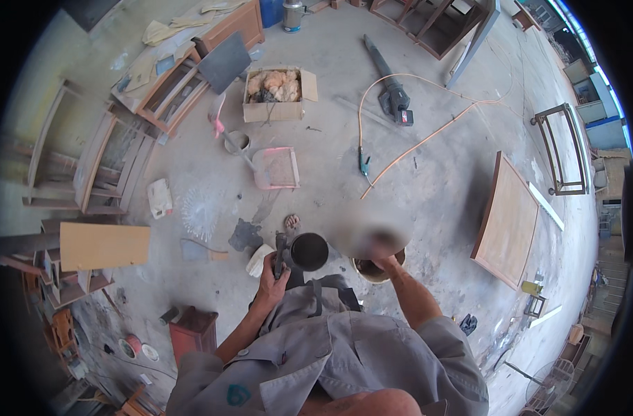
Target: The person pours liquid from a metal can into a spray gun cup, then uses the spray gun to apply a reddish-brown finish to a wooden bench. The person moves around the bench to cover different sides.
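Note:
My left hand [271, 279] is closed round a dark spray gun [281, 255], held upright in front of my body. On the gun's right side sits its round cup [309, 252], uncovered at the top and dark inside. My right hand [383, 251] is over a round bucket [372, 271] with a pale rim, standing to the right of the gun. A blur covers that hand's fingers and the bucket's far part, so whatever they may hold is hidden. A whitish container [259, 260] stands just left of the gun, partly behind my left hand.
Ahead lie a pink dustpan [277, 168], a cardboard box of rags [273, 94], a black blower [392, 93] and an orange hose [420, 141] with a teal air gun. A wooden panel [508, 220] stands right; a tan board [104, 247] and wooden furniture stand left.

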`<state>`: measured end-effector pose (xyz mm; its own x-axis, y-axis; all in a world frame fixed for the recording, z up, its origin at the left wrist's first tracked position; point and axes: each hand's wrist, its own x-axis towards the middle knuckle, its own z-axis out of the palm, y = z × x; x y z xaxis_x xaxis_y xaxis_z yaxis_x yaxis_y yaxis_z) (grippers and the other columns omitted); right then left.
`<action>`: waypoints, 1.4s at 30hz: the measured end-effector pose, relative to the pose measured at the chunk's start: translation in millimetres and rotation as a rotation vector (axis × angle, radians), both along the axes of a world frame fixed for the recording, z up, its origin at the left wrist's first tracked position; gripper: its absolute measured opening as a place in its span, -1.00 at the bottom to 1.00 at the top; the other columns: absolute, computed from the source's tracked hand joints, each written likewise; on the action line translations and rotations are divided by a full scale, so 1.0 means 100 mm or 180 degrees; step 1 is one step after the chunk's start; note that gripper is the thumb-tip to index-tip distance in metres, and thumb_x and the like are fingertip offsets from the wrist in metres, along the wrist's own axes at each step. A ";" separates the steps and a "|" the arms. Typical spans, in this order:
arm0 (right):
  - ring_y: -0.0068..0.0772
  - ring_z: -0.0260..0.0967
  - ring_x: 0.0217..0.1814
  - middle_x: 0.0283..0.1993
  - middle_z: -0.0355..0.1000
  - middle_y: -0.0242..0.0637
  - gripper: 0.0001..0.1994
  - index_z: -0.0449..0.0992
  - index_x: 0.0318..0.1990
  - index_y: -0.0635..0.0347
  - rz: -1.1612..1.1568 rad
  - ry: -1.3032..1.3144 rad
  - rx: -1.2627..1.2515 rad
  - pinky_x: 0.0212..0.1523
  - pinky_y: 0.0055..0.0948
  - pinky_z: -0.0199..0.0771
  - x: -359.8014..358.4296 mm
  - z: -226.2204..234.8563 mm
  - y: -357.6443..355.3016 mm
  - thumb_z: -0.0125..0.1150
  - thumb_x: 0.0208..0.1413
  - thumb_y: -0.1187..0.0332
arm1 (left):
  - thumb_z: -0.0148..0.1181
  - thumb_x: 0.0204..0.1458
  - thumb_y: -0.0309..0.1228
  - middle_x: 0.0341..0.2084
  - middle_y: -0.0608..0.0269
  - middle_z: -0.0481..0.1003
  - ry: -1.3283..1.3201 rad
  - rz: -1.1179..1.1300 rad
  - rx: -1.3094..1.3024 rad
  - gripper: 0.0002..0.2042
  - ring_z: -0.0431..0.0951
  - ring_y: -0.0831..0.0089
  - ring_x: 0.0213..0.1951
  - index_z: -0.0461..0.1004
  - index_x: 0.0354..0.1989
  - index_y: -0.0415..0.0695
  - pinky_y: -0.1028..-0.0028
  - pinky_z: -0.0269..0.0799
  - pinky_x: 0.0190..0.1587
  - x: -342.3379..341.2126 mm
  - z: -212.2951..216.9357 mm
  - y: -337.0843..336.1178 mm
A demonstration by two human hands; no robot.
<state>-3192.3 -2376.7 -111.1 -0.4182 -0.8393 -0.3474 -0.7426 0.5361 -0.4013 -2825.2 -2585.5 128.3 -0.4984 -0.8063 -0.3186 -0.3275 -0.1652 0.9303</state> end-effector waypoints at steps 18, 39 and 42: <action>0.10 0.50 0.14 0.02 0.57 0.00 -0.63 0.65 -0.06 0.06 -0.0558 -0.0735 0.2358 0.18 -0.12 0.50 -1.75 -1.32 -1.64 0.09 -0.01 0.24 | 0.17 0.21 -0.50 0.12 0.07 0.39 -0.0343 0.1357 0.0945 -0.53 0.40 0.33 0.20 0.17 0.26 -0.23 0.39 0.25 0.27 -1.22 -0.67 -1.13; 0.18 0.46 0.04 -0.04 0.52 0.04 -0.62 0.48 0.06 -0.11 -0.0086 -0.0109 0.1332 0.09 0.02 0.44 -3.10 -4.39 -3.39 0.18 0.03 0.27 | -0.04 0.35 -0.50 -0.29 0.24 0.44 -0.0865 0.2591 0.1509 -0.89 0.45 0.44 -0.13 0.42 -0.22 -0.19 0.18 0.15 0.40 -2.43 -1.84 -1.28; 0.13 0.48 -0.04 -0.17 0.55 -0.08 -0.67 0.51 -0.06 -0.04 -0.0346 -0.0759 0.0422 -0.05 -0.02 0.51 -2.26 -3.93 -3.35 0.35 -0.04 0.32 | -0.03 0.34 -0.53 -0.30 0.22 0.41 -0.1111 0.2560 0.1320 -0.90 0.45 0.45 -0.14 0.40 -0.24 -0.24 0.15 0.18 0.41 -2.28 -1.63 -1.18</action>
<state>-3418.6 -2711.7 -504.3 -0.3965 -0.7349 -0.5503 -0.5712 0.6667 -0.4788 -3053.3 -2703.5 -34.7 0.3296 -0.6552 -0.6798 -0.2199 -0.7535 0.6196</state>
